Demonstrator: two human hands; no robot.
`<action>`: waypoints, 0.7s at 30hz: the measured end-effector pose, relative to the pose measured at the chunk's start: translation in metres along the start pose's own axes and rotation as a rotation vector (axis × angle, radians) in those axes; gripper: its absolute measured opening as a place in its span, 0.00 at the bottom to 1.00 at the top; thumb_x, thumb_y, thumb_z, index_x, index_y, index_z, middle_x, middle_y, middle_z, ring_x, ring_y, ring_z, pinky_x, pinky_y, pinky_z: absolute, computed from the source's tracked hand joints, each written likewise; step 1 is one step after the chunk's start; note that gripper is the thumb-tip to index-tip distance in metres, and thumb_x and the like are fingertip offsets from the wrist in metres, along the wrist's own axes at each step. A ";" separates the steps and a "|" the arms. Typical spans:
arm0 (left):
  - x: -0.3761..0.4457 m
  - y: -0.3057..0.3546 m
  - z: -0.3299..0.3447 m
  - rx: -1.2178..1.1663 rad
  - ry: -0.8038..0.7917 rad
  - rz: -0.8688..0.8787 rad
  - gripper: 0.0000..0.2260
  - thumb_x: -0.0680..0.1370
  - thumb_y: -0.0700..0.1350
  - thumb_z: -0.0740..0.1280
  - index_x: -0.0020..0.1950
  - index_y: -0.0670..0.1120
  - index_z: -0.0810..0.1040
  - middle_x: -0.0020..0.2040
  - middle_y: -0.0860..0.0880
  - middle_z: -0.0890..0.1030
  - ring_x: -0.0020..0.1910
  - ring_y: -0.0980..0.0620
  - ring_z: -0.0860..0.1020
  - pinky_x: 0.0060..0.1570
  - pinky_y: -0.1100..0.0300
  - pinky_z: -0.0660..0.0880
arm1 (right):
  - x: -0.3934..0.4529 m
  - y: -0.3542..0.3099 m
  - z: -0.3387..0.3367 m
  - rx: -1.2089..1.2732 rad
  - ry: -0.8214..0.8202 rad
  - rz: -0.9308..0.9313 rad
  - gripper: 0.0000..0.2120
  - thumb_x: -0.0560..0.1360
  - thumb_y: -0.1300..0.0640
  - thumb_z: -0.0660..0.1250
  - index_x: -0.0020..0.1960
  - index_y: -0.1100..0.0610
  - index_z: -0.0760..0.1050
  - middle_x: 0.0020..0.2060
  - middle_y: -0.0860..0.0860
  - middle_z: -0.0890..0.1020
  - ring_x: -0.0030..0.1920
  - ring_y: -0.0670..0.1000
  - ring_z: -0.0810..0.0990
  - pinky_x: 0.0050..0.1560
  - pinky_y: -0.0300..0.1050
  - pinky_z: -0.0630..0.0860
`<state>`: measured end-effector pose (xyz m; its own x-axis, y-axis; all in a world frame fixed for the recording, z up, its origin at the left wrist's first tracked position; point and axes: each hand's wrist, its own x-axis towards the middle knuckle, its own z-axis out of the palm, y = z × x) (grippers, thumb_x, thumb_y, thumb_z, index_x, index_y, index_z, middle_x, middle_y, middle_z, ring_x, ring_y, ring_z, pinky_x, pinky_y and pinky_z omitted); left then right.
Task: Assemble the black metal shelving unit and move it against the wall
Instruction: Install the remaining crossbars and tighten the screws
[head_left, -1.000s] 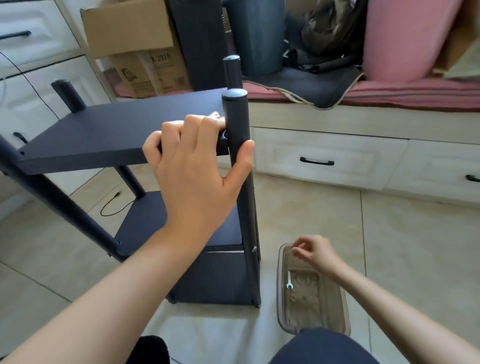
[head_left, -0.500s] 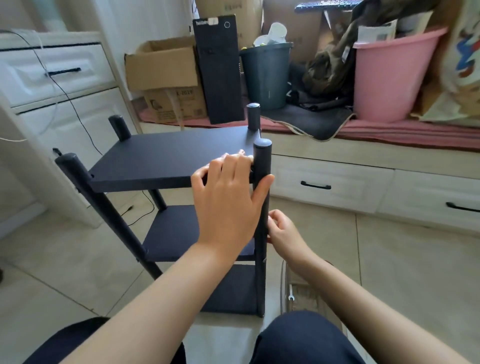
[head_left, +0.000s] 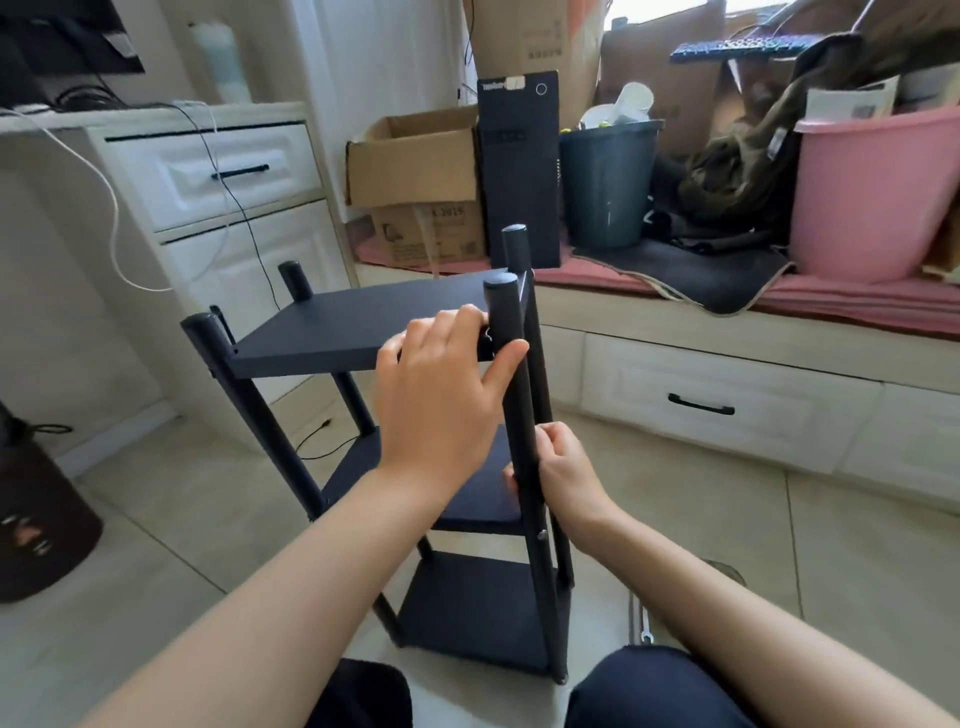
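Observation:
The black metal shelving unit (head_left: 363, 325) stands on the tiled floor in front of me, with three shelves and four round posts. My left hand (head_left: 441, 395) grips the front edge of the top shelf, its thumb lying against the near right post (head_left: 511, 374). Lower down, my right hand (head_left: 561, 473) holds that same post at about the height of the middle shelf (head_left: 467, 499). The bottom shelf (head_left: 478, 603) sits close to the floor. Whether the right hand also pinches a small part is hidden.
A clear plastic tray with a small wrench (head_left: 645, 633) lies on the floor by my right knee. A white drawer cabinet (head_left: 218, 176) stands left, a window bench (head_left: 727, 358) with boxes, a dark bin (head_left: 608, 182) and a pink tub (head_left: 872, 192) behind. A dark basket (head_left: 36, 519) sits far left.
My right hand rose from the plastic tray on the floor to the near right post and took hold of it. My view lifted and pulled back; the left hand stayed on the top shelf.

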<state>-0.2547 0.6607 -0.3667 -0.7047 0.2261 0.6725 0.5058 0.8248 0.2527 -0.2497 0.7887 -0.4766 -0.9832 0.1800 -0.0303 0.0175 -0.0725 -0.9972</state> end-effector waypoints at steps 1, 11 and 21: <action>0.005 -0.007 -0.003 -0.001 0.008 -0.018 0.20 0.81 0.62 0.56 0.57 0.49 0.77 0.52 0.53 0.81 0.56 0.49 0.76 0.61 0.51 0.67 | 0.005 -0.005 0.007 -0.019 -0.001 0.004 0.11 0.85 0.55 0.51 0.56 0.62 0.66 0.30 0.57 0.77 0.26 0.52 0.75 0.27 0.46 0.72; 0.041 -0.113 -0.048 -0.074 0.098 -0.279 0.12 0.82 0.60 0.58 0.49 0.52 0.69 0.45 0.54 0.76 0.55 0.45 0.74 0.54 0.51 0.65 | 0.059 -0.053 0.104 -0.261 -0.100 0.015 0.16 0.86 0.55 0.50 0.58 0.66 0.70 0.33 0.58 0.79 0.23 0.47 0.76 0.25 0.36 0.72; 0.021 -0.211 -0.095 -0.195 0.199 -0.545 0.15 0.82 0.61 0.60 0.53 0.50 0.74 0.45 0.53 0.78 0.54 0.44 0.76 0.57 0.42 0.74 | 0.080 -0.058 0.201 -0.402 -0.245 -0.068 0.16 0.85 0.56 0.54 0.52 0.66 0.75 0.30 0.54 0.82 0.23 0.43 0.78 0.27 0.32 0.73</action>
<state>-0.3284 0.4424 -0.3395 -0.7906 -0.3186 0.5229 0.1937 0.6800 0.7072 -0.3660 0.6097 -0.4074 -0.9976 -0.0688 0.0043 -0.0265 0.3255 -0.9452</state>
